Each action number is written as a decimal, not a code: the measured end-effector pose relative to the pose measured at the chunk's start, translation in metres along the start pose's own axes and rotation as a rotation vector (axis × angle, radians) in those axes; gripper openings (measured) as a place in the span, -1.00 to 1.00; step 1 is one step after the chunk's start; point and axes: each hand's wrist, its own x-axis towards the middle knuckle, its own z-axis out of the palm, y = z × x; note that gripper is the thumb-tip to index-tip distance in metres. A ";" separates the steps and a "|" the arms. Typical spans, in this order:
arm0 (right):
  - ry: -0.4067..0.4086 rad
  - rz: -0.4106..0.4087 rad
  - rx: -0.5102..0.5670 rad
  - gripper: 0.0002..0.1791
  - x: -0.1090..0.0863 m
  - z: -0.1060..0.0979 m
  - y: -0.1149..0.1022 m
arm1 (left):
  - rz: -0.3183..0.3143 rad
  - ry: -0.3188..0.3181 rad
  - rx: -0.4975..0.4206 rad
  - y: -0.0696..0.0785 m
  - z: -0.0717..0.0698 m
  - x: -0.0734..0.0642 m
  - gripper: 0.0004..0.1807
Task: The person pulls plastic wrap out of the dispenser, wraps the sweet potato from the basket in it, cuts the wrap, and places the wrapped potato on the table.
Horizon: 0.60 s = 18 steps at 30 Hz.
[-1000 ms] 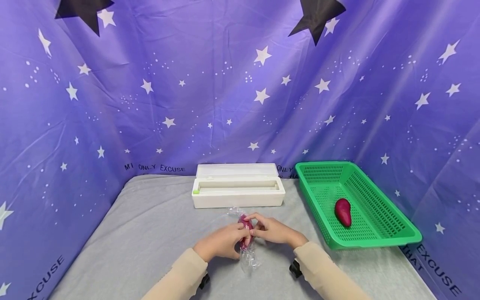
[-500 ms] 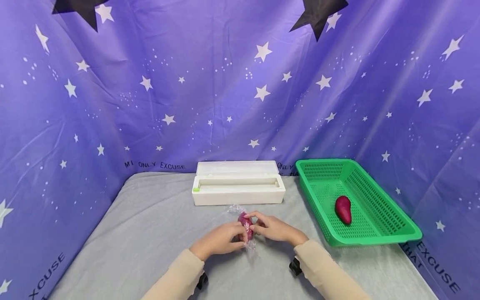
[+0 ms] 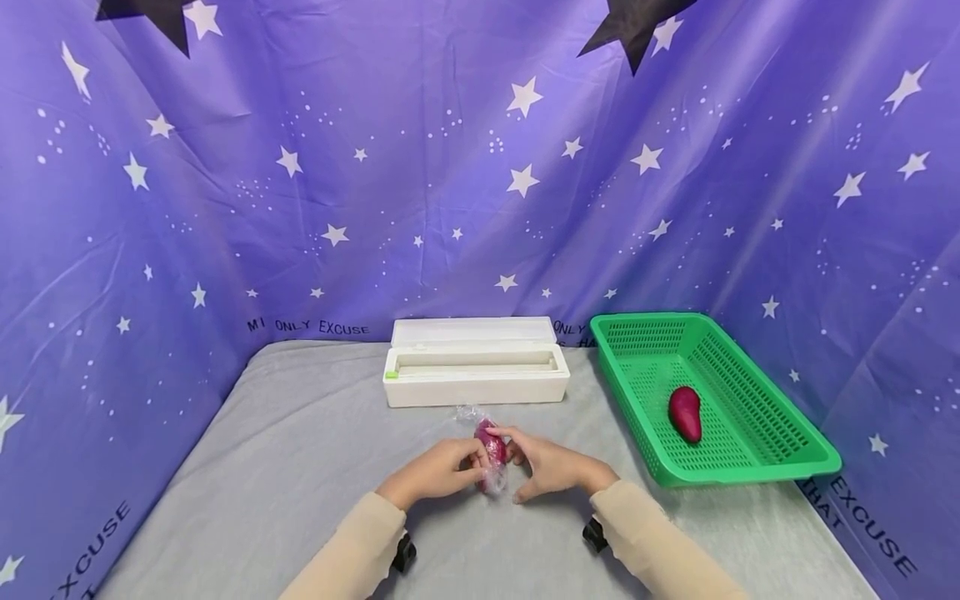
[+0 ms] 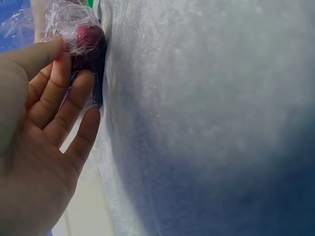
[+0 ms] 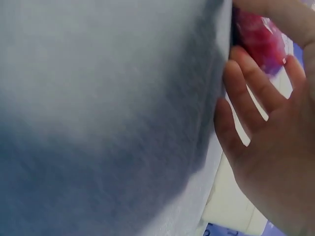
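A dark red, pear-shaped fruit or vegetable (image 3: 493, 447), wrapped in clear cling film, lies on the grey cloth between both hands. My left hand (image 3: 442, 468) is on its left side, thumb and forefinger pinching the film near its close end. Crumpled film (image 4: 61, 22) covers the red skin in the left wrist view. On the other side, my right hand (image 3: 555, 465) has loosely bent fingers against the red thing, its thumb held apart toward me. The right wrist view shows the shiny wrapped side (image 5: 258, 39) beyond the spread fingers.
A white cling film dispenser box (image 3: 477, 392) with its lid raised stands behind the hands. To the right, a green plastic basket (image 3: 738, 477) contains another dark red pear-shaped piece (image 3: 685, 414). A purple starred curtain (image 3: 450, 167) encloses the table's back and sides.
The loose film at the close end has been drawn in against the red thing. My right thumb has moved away from it toward me, and the right fingers have opened out.
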 end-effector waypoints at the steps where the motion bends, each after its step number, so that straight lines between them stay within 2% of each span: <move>1: 0.016 -0.003 -0.026 0.21 0.000 0.002 -0.001 | -0.004 0.004 -0.006 -0.001 0.000 0.000 -0.87; 8: 0.161 0.037 -0.251 0.35 0.002 0.019 -0.008 | -0.011 0.020 -0.008 -0.006 0.000 0.002 -0.90; 13: 0.243 0.091 -0.291 0.21 0.002 0.028 -0.013 | -0.017 0.024 -0.004 -0.005 0.000 0.002 -0.90; 18: 0.303 0.095 -0.292 0.00 0.003 0.030 -0.014 | -0.034 0.034 -0.027 -0.004 -0.001 0.003 -0.93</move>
